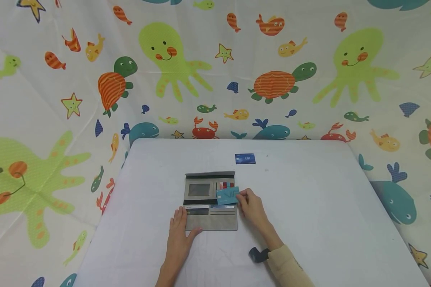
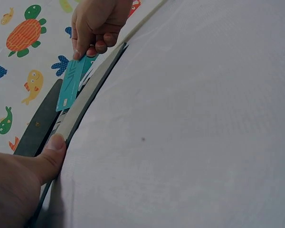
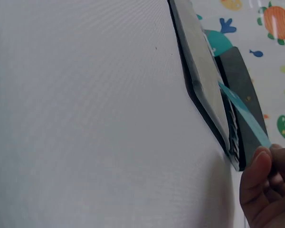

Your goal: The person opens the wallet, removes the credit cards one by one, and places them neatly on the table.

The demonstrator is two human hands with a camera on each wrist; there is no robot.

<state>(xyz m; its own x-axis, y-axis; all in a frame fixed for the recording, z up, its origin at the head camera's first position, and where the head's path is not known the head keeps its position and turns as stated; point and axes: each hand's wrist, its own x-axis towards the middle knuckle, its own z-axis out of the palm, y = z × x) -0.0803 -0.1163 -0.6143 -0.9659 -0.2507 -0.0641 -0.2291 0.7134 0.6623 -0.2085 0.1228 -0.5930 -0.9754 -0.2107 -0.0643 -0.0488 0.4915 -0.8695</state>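
A grey wallet lies unfolded on the white table, with cards in several of its slots. My right hand pinches a teal VIP card by its right end, over the wallet's right-side slots. In the right wrist view the teal card appears nearly edge-on between thumb and finger. My left hand rests at the wallet's lower left corner, its fingers straight along the left edge. The left wrist view shows the thumb pressing on the wallet's near edge.
A blue VIP card lies flat on the table beyond the wallet. A black wrist-worn device sticks out by the right sleeve. A sea-animal patterned cloth hangs behind and at both sides of the table.
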